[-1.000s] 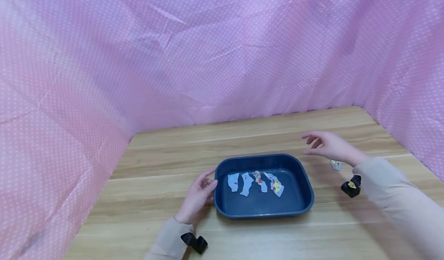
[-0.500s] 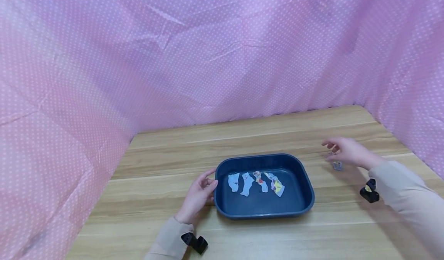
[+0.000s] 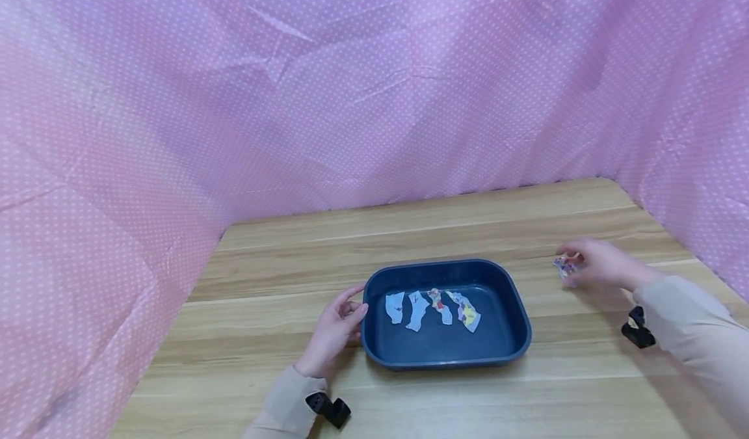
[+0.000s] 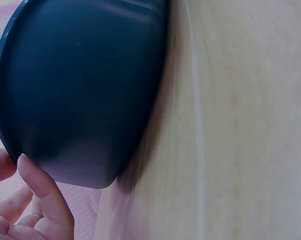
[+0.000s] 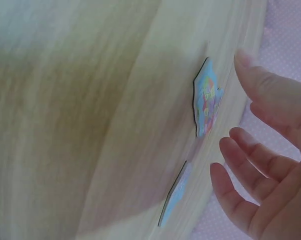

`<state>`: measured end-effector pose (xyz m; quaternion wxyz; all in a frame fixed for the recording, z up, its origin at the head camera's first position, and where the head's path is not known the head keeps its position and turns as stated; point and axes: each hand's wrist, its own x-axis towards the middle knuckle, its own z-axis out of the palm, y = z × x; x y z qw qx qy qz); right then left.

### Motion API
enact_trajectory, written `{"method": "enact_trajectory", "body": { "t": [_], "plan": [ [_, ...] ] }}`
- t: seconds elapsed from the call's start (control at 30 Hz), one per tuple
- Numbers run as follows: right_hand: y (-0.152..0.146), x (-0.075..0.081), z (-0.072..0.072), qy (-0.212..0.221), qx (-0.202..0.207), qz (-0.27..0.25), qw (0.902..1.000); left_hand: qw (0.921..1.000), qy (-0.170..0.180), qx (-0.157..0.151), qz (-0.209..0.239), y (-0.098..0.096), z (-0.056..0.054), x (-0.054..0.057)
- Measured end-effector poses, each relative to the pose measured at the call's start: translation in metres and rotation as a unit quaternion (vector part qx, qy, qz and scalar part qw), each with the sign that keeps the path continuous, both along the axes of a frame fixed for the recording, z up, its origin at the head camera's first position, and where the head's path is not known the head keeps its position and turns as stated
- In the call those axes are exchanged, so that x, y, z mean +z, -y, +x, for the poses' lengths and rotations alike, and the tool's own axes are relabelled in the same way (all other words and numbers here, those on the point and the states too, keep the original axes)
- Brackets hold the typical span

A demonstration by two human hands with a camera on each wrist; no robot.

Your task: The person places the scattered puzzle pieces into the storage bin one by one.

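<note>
My left hand [image 3: 332, 330] holds the left end of a dark blue rectangular tray [image 3: 445, 353], thumb and fingertip pinching its rim in the left wrist view. Inside the tray several irregular puzzle pieces [image 3: 418, 310] lie in a row, pale blue with coloured print. To the tray's right, my right hand [image 3: 605, 265] hovers low over the table, thumb and fingers spread apart. Beneath and in front of it is a colourful puzzle piece [image 5: 206, 102], flat on the wood. A second, pale blue puzzle piece [image 5: 175, 194] lies close by in the right wrist view; in the head view the hand partly covers both.
The wooden table [image 3: 281, 276] carries the tray at its middle. Pink dotted cloth [image 3: 351, 101] hangs behind the table and along both sides. Each sleeve bears a black wrist camera [image 3: 329, 410].
My right hand has moved right and slightly toward me, away from the tray's far right corner to the loose puzzle pieces. My left hand and the tray stay essentially in place.
</note>
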<state>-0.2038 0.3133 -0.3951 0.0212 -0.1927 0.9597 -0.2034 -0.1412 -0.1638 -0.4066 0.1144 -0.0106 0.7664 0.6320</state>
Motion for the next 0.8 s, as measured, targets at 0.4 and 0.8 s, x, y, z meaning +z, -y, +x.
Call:
{"method": "enact_trajectory", "body": {
  "t": [0.4,0.8],
  "plan": [
    [-0.0055,-0.0049,-0.0005,-0.007,0.004,0.015,0.9999,1.0000,-0.007,-0.002,0.000,0.0008,-0.0009,-0.0041],
    [-0.0093,-0.0083,-0.0031,0.012,0.006,0.023,0.9997,1.0000,-0.008,0.001,0.000,0.0005,0.0024,-0.0028]
  ]
}}
